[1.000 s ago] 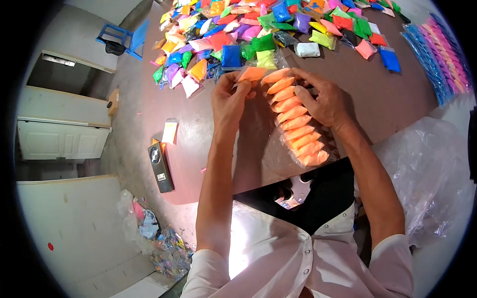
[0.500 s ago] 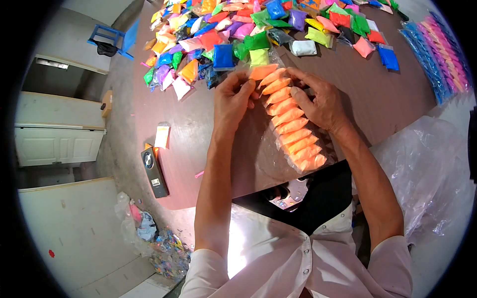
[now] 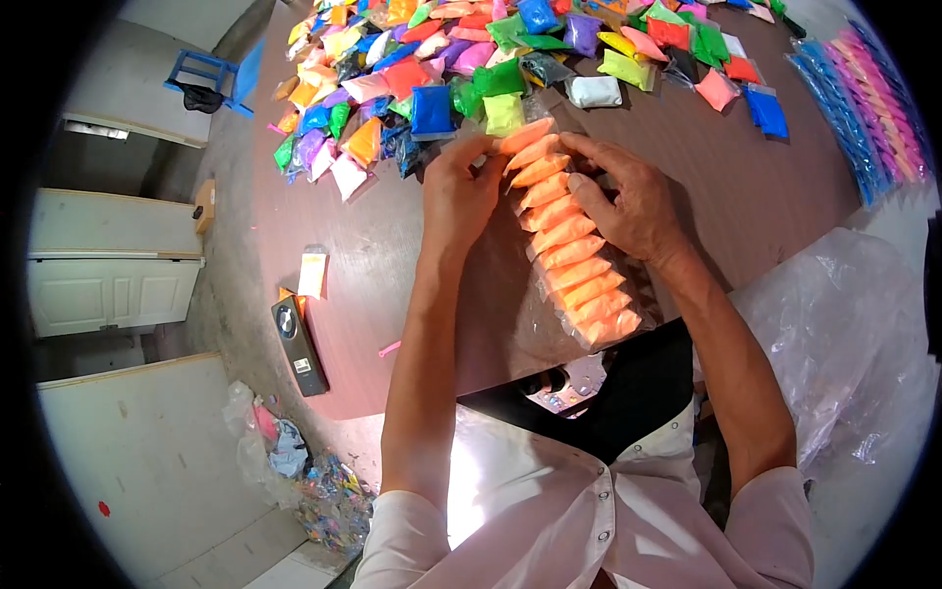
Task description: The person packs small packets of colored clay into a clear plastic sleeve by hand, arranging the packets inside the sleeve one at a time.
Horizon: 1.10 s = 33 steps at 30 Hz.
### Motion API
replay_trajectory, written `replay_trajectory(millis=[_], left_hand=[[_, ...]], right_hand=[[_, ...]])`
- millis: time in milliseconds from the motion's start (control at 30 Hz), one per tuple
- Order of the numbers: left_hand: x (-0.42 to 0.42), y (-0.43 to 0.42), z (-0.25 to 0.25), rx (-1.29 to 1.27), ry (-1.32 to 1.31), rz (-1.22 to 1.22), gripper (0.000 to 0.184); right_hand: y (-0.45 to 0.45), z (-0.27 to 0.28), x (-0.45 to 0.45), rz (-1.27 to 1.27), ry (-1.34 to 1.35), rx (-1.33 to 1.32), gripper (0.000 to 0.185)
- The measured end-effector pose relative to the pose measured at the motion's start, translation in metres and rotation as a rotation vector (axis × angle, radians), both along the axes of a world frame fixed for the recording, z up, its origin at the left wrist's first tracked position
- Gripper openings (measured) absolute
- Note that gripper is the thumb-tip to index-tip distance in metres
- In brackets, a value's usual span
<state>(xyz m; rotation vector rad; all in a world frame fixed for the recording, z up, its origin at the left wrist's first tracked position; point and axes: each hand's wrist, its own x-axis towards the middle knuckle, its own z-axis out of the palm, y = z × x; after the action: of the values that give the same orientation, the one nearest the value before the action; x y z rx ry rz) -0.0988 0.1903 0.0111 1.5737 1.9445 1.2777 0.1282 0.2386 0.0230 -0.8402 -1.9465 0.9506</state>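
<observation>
A row of several orange packets in clear wrap overlaps down the brown table in front of me. The top orange packet lies at the far end of the row, with my left hand pinching its left edge. My right hand rests along the right side of the row, thumb on the packets and fingers curved near the top. Just beyond the row lies a pale yellow-green packet, and a blue packet is to its left.
Many coloured packets cover the far part of the table. Bundled blue and pink strips lie at the right, above clear plastic sheeting. At the left edge are a black device and a small pale packet.
My left hand has brought an orange packet rightward onto the top of the row, where it now overlaps the others. The view has shifted slightly. My right hand stays at the row.
</observation>
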Motion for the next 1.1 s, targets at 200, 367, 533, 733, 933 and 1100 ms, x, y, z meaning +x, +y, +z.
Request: replay_trajectory(millis=[200, 367, 533, 733, 933, 1100], left_hand=[[0.003, -0.008, 0.018, 0.057, 0.11, 0.015, 0.021], [-0.004, 0.0, 0.013, 0.045, 0.051, -0.068, 0.021], [0.006, 0.004, 0.014, 0.031, -0.049, -0.086, 0.017], [-0.009, -0.04, 0.03, 0.069, -0.115, 0.032, 0.023], [-0.102, -0.125, 0.039, -0.136, 0.444, 0.435, 0.021], [-0.15, -0.171, 0.026, -0.372, 0.786, 0.61, 0.028]], right_hand=[[0.0, -0.003, 0.0, 0.012, 0.032, -0.026, 0.04], [0.001, -0.003, -0.001, 0.007, 0.018, -0.017, 0.04], [0.001, -0.001, 0.001, -0.006, 0.025, 0.014, 0.041], [0.002, -0.007, 0.002, 0.047, -0.034, -0.142, 0.043], [0.004, -0.015, -0.001, 0.034, 0.054, -0.145, 0.04], [0.005, -0.014, 0.0, 0.04, 0.032, -0.112, 0.041]])
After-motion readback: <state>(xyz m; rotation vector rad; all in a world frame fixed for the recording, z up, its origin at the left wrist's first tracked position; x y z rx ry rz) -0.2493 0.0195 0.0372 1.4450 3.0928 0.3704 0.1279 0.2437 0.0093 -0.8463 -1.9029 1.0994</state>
